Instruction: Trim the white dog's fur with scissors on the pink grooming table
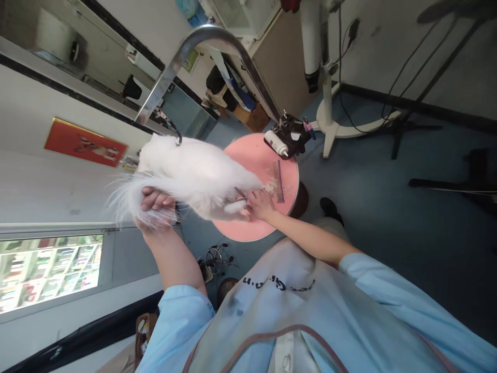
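Note:
A fluffy white dog (202,168) stands on a round pink table (252,230). My left hand (157,204) is closed around its long-haired tail (128,194), with strands spilling over the fingers. Low by the dog's hind legs, my right hand (261,203) grips scissors (241,195); the blades point into the fur and the handles are mostly hidden by the fingers. Beside this hand a comb (278,181) with a purple edge lies on the table, next to loose tufts of cut white fur (271,186).
A metal arm (213,32) arches over the dog, and a strap (173,129) reaches the dog's neck. A black tool holder (291,135) with a white bottle (276,143) sits at the table's far edge. A white stand (329,122) with cables is on the floor beyond.

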The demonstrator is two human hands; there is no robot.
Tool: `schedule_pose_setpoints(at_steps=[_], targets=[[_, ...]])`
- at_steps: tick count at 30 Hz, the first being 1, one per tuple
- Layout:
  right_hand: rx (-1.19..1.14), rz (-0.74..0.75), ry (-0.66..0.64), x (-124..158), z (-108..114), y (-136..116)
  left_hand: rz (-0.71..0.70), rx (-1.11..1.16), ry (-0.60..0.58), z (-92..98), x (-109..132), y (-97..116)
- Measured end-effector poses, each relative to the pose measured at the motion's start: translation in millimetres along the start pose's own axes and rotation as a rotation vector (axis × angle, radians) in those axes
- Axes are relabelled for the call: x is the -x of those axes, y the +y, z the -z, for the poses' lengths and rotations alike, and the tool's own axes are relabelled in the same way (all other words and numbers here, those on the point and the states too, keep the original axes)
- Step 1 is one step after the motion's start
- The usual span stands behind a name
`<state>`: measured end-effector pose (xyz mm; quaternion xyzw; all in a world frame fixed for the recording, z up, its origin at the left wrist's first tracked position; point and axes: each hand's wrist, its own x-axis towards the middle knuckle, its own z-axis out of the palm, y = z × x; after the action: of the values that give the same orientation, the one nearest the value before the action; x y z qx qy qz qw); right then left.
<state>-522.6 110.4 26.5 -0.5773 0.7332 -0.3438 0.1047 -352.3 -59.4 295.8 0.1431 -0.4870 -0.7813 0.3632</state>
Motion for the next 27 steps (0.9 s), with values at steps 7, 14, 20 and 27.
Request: schedule_pose_setpoints(at_steps=[7, 14, 20, 27], targets=[[-0.029, -0.04, -0.056, 2.7, -7.7, -7.4, 0.062, 0.017, 0.002, -8.6, -3.2, 3.1], [-0.05, -0.077, -0.021, -3.6, -14.3, -7.7, 0.042, -0.023, 0.15, -13.3, -2.0, 4.7], [-0.044, -0.038, 0.049, -1.1, -16.4, -9.5, 0.024, -0.243, 0.135, -11.0, 4.0, 5.0], [-0.061, -0.086, -0.043, -2.3, -17.0, -6.1, 0.018, -0.281, 0.093, 0.2, 6.0, 3.1]])
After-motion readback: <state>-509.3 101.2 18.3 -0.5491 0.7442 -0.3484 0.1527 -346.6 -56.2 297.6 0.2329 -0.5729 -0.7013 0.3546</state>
